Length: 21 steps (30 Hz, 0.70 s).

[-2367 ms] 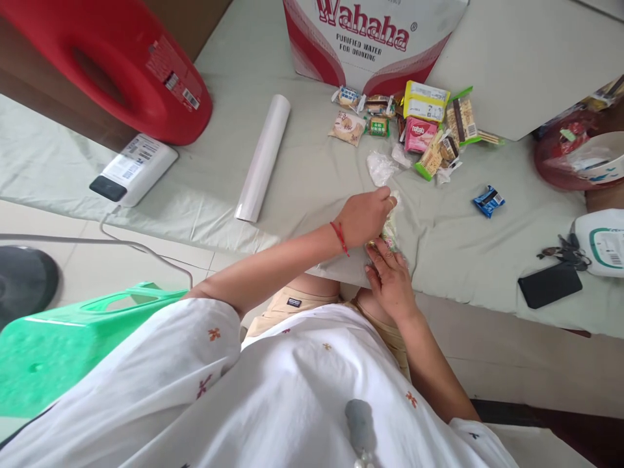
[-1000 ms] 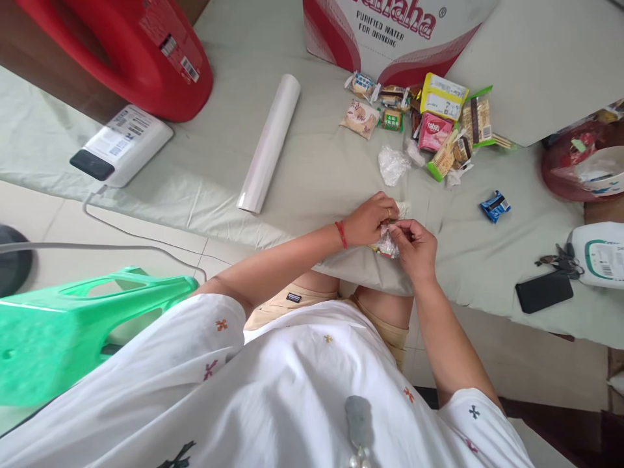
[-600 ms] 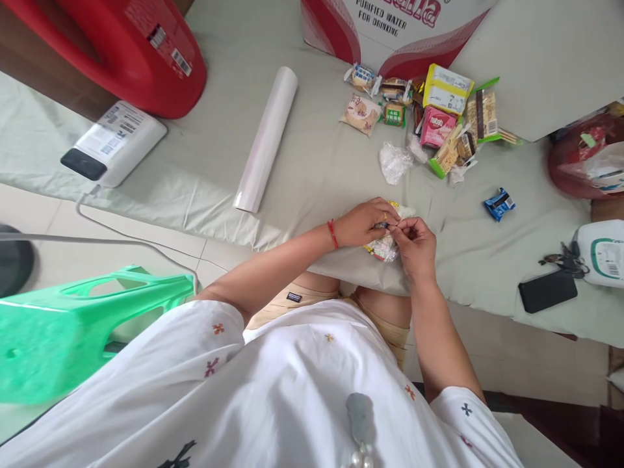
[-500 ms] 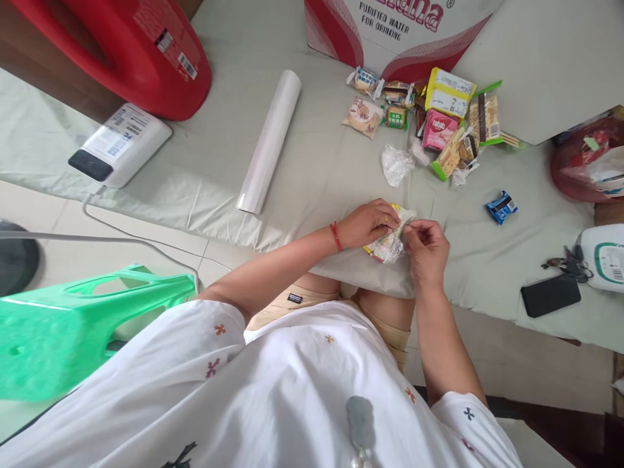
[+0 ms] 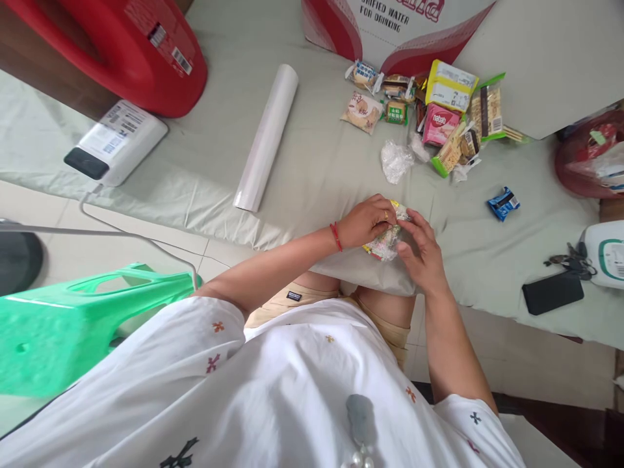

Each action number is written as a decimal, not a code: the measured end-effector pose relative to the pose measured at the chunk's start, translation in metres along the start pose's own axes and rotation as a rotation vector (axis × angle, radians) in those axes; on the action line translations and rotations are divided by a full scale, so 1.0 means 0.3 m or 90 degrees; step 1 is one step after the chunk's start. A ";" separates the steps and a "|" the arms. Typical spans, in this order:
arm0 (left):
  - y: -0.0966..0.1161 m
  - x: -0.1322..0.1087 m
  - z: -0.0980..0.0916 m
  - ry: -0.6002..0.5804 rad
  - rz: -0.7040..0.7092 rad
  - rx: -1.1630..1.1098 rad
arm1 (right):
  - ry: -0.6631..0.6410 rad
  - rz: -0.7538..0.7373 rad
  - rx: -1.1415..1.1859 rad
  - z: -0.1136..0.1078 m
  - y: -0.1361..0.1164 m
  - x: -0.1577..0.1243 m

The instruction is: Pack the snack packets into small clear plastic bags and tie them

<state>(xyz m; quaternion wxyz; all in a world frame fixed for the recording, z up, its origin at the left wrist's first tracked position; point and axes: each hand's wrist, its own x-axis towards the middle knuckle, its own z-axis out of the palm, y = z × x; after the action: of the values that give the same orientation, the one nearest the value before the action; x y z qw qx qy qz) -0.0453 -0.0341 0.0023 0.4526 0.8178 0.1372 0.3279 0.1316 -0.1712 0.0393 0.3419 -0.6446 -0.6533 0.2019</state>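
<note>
In front of my lap lies a packet wrapped in crinkled clear plastic film (image 5: 386, 247), with yellow and red edges showing through. My left hand (image 5: 366, 221) is closed on its upper part, fingertips pressed into the film. Around the packet's right side my right hand (image 5: 424, 255) is open, thumb and fingers apart; its fingertips reach the film near my left fingers. Whether they touch it is hard to tell. Just beyond is a crumpled piece of clear film (image 5: 396, 161). A long roll of cling film (image 5: 266, 140) lies to the left.
Several wrapped snacks, among them a pink wafer packet (image 5: 440, 125), are heaped before a water carton (image 5: 390, 32). A blue packet (image 5: 504, 204), a phone (image 5: 552, 292) and keys (image 5: 572, 260) lie right. Left are a red jug (image 5: 166, 71), a white device (image 5: 119, 143) and a green stool (image 5: 73, 325).
My right hand has opened from a pinch on the film, thumb and fingers now spread beside the packet. My left hand keeps its hold in nearly the same place.
</note>
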 end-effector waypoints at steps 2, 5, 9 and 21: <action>0.000 0.002 -0.003 -0.005 -0.013 -0.008 | 0.026 0.014 0.002 0.013 0.006 0.000; -0.002 0.004 -0.008 -0.007 -0.022 -0.027 | 0.079 0.008 0.000 0.040 0.027 0.000; -0.004 0.007 -0.010 0.005 -0.033 -0.054 | 0.071 -0.074 -0.129 0.054 0.056 -0.023; -0.014 0.011 -0.002 0.041 -0.051 -0.062 | -0.028 -0.275 -0.343 0.007 0.046 -0.070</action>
<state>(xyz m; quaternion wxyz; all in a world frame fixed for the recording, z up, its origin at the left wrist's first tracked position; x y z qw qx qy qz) -0.0428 -0.0297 0.0003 0.5000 0.7778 0.1681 0.3416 0.1385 -0.1901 0.0242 0.1801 -0.5539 -0.8119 -0.0406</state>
